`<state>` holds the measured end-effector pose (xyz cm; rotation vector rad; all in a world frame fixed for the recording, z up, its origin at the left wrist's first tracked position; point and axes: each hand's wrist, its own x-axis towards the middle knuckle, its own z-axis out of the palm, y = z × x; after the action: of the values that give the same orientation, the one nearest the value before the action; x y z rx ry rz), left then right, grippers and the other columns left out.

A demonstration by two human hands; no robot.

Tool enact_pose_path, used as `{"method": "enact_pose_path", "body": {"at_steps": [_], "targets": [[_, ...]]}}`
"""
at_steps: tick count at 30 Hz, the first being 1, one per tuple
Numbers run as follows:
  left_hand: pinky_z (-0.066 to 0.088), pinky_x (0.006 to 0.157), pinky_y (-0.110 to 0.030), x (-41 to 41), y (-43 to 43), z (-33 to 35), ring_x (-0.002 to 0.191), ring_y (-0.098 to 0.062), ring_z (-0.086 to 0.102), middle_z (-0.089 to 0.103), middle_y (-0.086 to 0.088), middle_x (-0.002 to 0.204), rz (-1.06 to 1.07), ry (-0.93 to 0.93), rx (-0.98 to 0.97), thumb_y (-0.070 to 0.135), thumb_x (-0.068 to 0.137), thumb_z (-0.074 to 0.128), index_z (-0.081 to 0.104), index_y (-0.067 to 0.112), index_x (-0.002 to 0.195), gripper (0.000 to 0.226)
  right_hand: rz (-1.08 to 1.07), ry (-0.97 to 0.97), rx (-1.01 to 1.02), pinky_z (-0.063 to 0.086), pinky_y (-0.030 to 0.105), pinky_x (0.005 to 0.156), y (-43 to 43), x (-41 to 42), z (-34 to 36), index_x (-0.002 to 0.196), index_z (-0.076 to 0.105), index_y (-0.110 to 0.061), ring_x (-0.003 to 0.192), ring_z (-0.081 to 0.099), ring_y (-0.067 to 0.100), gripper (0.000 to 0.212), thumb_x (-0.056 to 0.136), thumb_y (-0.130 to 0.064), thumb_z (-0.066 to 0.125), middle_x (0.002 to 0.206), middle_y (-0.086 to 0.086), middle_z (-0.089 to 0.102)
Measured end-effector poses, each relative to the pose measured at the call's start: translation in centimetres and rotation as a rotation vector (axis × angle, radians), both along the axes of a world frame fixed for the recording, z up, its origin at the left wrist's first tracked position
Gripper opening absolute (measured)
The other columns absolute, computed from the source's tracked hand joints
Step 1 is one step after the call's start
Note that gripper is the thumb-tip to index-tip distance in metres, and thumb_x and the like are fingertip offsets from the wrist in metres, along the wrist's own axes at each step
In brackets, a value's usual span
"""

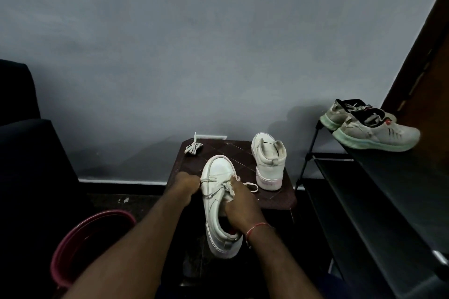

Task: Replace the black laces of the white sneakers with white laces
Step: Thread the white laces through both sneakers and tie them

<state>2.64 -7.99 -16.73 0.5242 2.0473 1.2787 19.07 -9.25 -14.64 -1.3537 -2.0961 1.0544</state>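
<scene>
The white sneaker (216,177) is held at the table's (279,199) 6 o'clock edge, toe toward 12, its side gripped by the left hand (187,185); the white lace (252,186) is pinched by the right hand (240,204). Slack should be drawn evenly and untwisted before the next eyelet.

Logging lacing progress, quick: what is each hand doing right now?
Left hand: grips the side of the white sneaker near its toe.
Right hand: pinches the white lace at the eyelets.

Left hand (187,186) fingers hidden behind sneaker (216,170); right hand (240,206) covers its eyelets.
</scene>
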Motion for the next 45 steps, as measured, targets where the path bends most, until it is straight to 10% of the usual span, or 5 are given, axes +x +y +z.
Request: {"method": "enact_pose_path", "body": {"at_steps": [19, 27, 31, 37, 45], "targets": [[0.028, 0.047, -0.021, 6.8, 1.1, 9.7, 0.063, -0.021, 0.046, 0.072, -0.011, 0.082, -0.571, -0.123, 0.442, 0.015, 0.09, 0.048, 0.067, 0.012, 0.07, 0.028, 0.073, -0.256, 0.161, 0.044, 0.037, 0.095, 0.0, 0.2, 0.4, 0.137, 0.044, -0.019, 0.117, 0.056, 0.032, 0.042, 0.095, -0.018, 0.043, 0.135, 0.009, 0.05], [0.05, 0.081, -0.031, 3.8, -3.7, 11.2, 0.098, -0.029, 0.064, 0.07, -0.012, 0.102, -0.75, 1.187, -0.393, 0.051, 0.089, 0.057, 0.065, 0.013, 0.092, 0.039, 0.05, -0.201, 0.087, 0.048, 0.036, 0.095, 0.5, -0.1, 1.1, 0.122, 0.053, -0.027, 0.114, 0.06, 0.028, 0.035, 0.088, -0.031, 0.045, 0.123, 0.003, 0.06], [0.041, 0.058, -0.015, 1.9, -8.5, 10.6, 0.058, -0.007, 0.06, 0.072, 0.0, 0.071, -1.166, 0.783, -0.456, 0.037, 0.096, 0.054, 0.064, 0.013, 0.072, 0.035, 0.047, -0.224, 0.089, 0.044, 0.037, 0.097, 0.6, -0.2, 1.5, 0.125, 0.05, -0.024, 0.119, 0.056, 0.029, 0.036, 0.089, -0.027, 0.046, 0.131, 0.004, 0.057], [0.045, 0.069, -0.017, 2.2, -8.7, 9.5, 0.073, 0.0, 0.057, 0.061, 0.009, 0.081, -0.588, 0.701, 0.496, 0.045, 0.089, 0.057, 0.065, 0.024, 0.069, 0.03, 0.054, -0.222, 0.085, 0.046, 0.037, 0.096, 0.7, -0.4, 1.5, 0.118, 0.053, -0.023, 0.116, 0.057, 0.028, 0.031, 0.091, -0.035, 0.046, 0.126, 0.004, 0.061], [0.033, 0.039, -0.015, 6.9, -8.2, 15.1, 0.041, -0.002, 0.04, 0.052, 0.005, 0.058, -0.122, -0.381, 1.046, 0.03, 0.096, 0.05, 0.057, 0.018, 0.074, 0.026, 0.014, -0.316, 0.011, 0.041, 0.04, 0.1, 1.1, -0.2, 1.5, 0.133, 0.042, -0.013, 0.124, 0.053, 0.033, 0.044, 0.098, -0.04, 0.039, 0.134, 0.012, 0.056]]}}
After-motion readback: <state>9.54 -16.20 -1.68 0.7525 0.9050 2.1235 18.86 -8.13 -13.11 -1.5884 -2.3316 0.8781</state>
